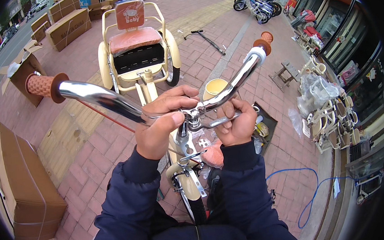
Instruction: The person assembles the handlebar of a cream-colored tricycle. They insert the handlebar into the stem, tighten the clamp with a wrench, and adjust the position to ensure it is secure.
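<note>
Head view: a chrome handlebar [109,99] with orange rubber grips [40,85] is seated in the stem of a cream children's tricycle [184,165], just above the front wheel [198,208]. The left hand [163,122] is closed around the bar beside the stem clamp [193,113], thumb pressed on top. The right hand [237,123] is clenched into a fist around a slim metal tool at the clamp; the tool's type cannot be made out. The frame, front wheel, fender, rear seat [133,39] with backrest and both bar grips are already fitted, so the build is judged far along, with the clamp apparently being fastened. Loose small parts are seen in a dark tray [267,125] on the brick pavement [90,141], so some fitting is judged to remain. Cardboard boxes [21,187] are stacked at the left.
</note>
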`<action>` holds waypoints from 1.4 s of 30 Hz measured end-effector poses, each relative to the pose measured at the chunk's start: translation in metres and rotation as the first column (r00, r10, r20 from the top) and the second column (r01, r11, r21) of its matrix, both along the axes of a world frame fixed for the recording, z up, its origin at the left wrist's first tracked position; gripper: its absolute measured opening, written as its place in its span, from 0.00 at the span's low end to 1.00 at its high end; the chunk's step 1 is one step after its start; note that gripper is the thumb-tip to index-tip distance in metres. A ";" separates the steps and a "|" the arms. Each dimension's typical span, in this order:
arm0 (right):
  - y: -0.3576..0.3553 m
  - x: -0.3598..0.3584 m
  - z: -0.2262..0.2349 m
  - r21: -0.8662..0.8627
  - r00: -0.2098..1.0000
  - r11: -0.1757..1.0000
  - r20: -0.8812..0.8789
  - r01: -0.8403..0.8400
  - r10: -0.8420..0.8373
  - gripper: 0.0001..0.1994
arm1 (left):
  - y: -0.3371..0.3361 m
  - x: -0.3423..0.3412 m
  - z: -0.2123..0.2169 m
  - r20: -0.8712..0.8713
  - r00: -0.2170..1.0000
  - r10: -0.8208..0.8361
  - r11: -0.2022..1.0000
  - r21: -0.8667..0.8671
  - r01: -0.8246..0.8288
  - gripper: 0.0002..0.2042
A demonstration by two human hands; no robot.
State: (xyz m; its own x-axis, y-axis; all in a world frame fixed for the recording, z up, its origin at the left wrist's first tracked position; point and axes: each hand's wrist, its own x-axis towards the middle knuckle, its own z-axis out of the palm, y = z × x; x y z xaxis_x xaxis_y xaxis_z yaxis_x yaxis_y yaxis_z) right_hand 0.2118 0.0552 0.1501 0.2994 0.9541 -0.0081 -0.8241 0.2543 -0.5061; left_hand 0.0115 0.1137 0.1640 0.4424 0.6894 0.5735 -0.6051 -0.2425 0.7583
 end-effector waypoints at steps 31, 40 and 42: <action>-0.120 -0.095 0.012 0.541 0.303 0.744 0.688 0.393 -0.660 0.29 | 0.003 0.006 -0.005 0.013 0.998 0.058 0.997 0.042 -0.059 0.21; -0.115 -0.063 0.023 0.306 0.686 0.865 0.527 0.399 -0.502 0.15 | -0.001 0.000 0.001 -0.017 1.000 0.015 0.999 0.033 -0.015 0.22; -0.096 -0.044 0.023 0.188 0.814 0.883 0.343 0.429 -0.469 0.13 | -0.002 -0.002 0.002 -0.015 1.000 0.001 1.000 0.003 -0.001 0.22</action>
State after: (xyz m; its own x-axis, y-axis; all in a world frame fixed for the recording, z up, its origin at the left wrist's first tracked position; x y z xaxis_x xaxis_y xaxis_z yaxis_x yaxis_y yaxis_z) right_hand 0.1680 -0.0403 0.1727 0.6565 0.7024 0.2750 -0.3634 0.6140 -0.7007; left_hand 0.0098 0.1115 0.1662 0.4504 0.6880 0.5690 -0.5938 -0.2451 0.7664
